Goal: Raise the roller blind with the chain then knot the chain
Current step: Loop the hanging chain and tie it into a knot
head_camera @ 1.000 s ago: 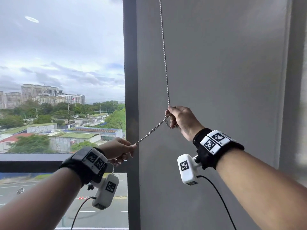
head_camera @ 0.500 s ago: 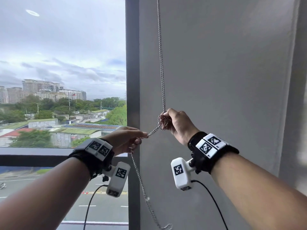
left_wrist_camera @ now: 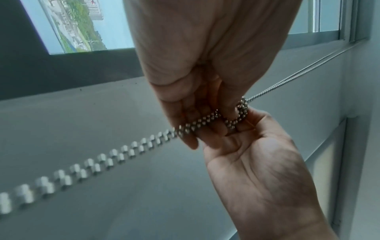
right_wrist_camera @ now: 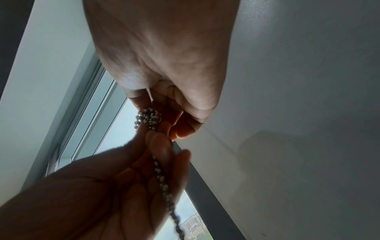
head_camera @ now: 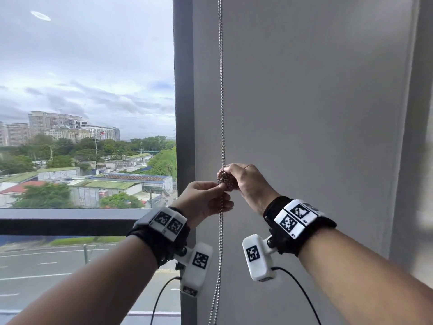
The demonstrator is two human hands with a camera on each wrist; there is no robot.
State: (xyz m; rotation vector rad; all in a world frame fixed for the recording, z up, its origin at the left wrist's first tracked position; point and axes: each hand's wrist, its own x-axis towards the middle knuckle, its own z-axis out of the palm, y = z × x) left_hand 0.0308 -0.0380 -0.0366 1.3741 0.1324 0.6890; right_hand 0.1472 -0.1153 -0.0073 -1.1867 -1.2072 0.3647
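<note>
A metal bead chain (head_camera: 221, 95) hangs down the grey wall beside the window frame. At chest height it is bunched into a small tight coil (head_camera: 225, 179). My right hand (head_camera: 234, 172) pinches that coil from the right, its fingers curled round it, and the right wrist view shows the coil (right_wrist_camera: 149, 118) at its fingertips. Directly below the coil my left hand (head_camera: 216, 188) pinches the chain, and the doubled tail (head_camera: 220, 254) drops straight down from it. In the left wrist view the chain (left_wrist_camera: 123, 151) runs through both sets of fingertips. The blind itself is not in view.
The dark vertical window frame (head_camera: 184, 113) stands just left of the chain, with a horizontal bar (head_camera: 70, 221) across the glass lower down. A grey wall panel (head_camera: 316, 113) fills the right side. Both wrists carry camera units with trailing cables.
My left hand has come up and right until it meets the right hand. The slanted chain between them has closed into the coil, and the tail now hangs straight down.
</note>
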